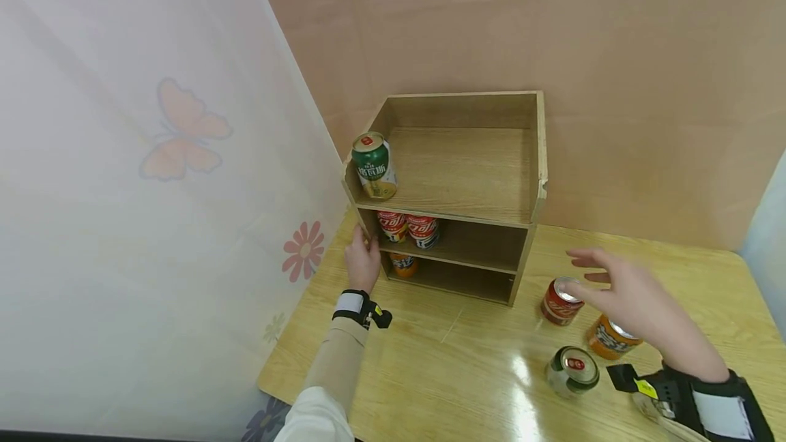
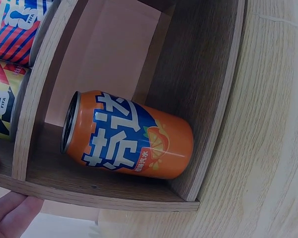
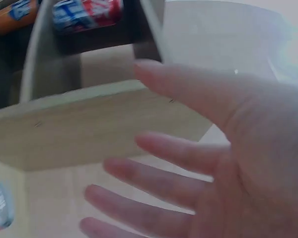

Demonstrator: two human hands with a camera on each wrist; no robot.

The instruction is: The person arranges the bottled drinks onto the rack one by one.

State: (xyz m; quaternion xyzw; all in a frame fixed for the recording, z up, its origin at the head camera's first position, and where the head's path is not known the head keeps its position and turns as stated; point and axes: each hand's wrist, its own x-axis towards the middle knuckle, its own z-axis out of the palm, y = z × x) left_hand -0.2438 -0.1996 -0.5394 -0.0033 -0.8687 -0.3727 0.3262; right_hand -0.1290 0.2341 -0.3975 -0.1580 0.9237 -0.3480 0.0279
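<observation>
My left hand [image 1: 363, 261] pinches the left side panel of a small wooden shelf [image 1: 454, 217], thumb at the inner side and fingers outside. Beside it, an orange soda can [image 2: 131, 136] stands in the bottom compartment. Two red patterned cans [image 1: 423, 231] share the middle level, and a green can [image 1: 373, 165] is at the left of the top. Over the table at the right, my right hand [image 1: 638, 299] hovers with fingers spread, holding nothing. Below and around it stand a red can [image 1: 560, 304], another orange can [image 1: 608, 340] and a green-and-white can [image 1: 572, 370].
The shelf stands on a light wooden table [image 1: 454, 374], near a brown backdrop [image 1: 645, 121]. A white wall sheet [image 1: 123, 278] with butterfly and flower prints borders the table on the left. Part of another can [image 1: 651, 404] shows by the right wrist strap.
</observation>
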